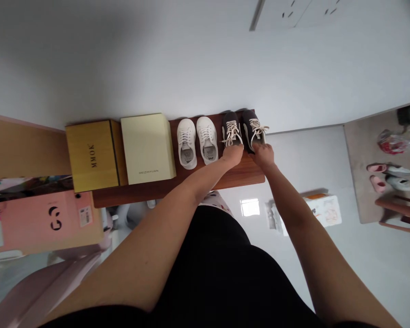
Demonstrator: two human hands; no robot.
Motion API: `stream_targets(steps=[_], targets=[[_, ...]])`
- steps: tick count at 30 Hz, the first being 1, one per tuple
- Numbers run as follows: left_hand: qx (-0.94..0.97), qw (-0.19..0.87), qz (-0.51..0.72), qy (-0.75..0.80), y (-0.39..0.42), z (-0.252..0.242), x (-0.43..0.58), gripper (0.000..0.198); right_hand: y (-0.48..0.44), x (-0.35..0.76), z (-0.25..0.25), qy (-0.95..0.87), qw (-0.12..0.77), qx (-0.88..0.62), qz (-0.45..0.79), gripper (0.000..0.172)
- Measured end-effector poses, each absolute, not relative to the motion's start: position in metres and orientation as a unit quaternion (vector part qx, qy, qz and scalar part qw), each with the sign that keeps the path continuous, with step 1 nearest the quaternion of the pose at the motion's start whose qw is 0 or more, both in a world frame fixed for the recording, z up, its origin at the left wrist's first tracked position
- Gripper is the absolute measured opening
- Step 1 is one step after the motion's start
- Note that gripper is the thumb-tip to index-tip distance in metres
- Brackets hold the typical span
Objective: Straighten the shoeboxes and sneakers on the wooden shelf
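Two dark sneakers with cream laces stand side by side at the right end of a reddish-brown wooden shelf (pixel 187 180). My left hand (pixel 233 154) is closed on the heel of the left dark sneaker (pixel 231 124). At the heel of the right dark sneaker (pixel 252 123), my right hand (pixel 263 155) has its fingers wrapped into the shoe opening. To the left of them sits a pair of white sneakers, the left white sneaker (pixel 185 132) and the right white sneaker (pixel 207 130), toes toward the wall. Both heels of the dark pair are partly hidden by my hands.
A cream box (pixel 146 146) and a gold box (pixel 92 157) fill the shelf's left part. A pink box (pixel 48 221) stands lower left. White wrapped packages (pixel 323 209) lie on the floor at right, with pink slippers (pixel 377 183) and a brown stool (pixel 401 212) farther off.
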State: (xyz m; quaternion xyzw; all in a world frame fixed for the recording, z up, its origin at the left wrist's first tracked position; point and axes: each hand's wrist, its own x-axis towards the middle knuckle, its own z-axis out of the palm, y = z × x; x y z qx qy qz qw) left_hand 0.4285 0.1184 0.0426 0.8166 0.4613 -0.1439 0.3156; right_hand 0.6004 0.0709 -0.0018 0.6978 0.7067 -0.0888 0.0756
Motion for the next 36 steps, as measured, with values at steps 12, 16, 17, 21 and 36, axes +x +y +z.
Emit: stream_targets(steps=[12, 16, 17, 21, 36], targets=[[0.818, 0.314, -0.120, 0.467, 0.114, 0.034, 0.440, 0.033, 0.075, 0.583, -0.011, 0.672, 0.087, 0.727, -0.108, 0.019], [0.809, 0.340, -0.100, 0.469, 0.112, 0.034, 0.431, 0.028, 0.068, 0.580, -0.008, 0.663, 0.051, 0.739, -0.108, 0.023], [0.807, 0.345, -0.090, 0.471, 0.111, 0.035, 0.428, 0.028, 0.066, 0.579, -0.006, 0.662, 0.037, 0.741, -0.103, 0.024], [0.812, 0.346, -0.023, 0.469, 0.112, 0.040, 0.415, 0.025, 0.054, 0.575, 0.004, 0.655, -0.020, 0.752, -0.078, 0.028], [0.712, 0.371, 0.099, 0.588, 0.082, 0.052, 0.207, 0.010, 0.035, 0.471, 0.037, 0.679, -0.153, 0.701, -0.155, 0.027]])
